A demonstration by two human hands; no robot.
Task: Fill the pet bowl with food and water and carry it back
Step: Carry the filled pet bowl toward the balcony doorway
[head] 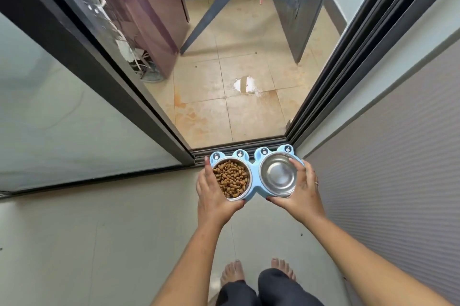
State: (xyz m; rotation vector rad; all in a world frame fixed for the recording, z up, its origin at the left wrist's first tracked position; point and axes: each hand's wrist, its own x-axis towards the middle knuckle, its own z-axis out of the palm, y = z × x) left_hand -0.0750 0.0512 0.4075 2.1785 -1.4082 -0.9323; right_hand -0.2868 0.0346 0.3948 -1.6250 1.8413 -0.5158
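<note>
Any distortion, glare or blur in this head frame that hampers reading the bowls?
Head view: wide-angle bending bows the door frame; glass panel is hazy; a bright patch marks the balcony floor. The kibble bowl is sharp; the steel bowl shows sheen, so water is uncertain.

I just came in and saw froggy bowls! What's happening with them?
A person is carrying a blue frog-shaped pet feeder with both hands, the left hand and the right hand each gripping one end. The left bowl is full of brown kibble. The right steel bowl looks shiny; whether it holds water is hard to tell. The person stands barefoot at a sliding-door track, facing a tiled floor with a wet patch.
</note>
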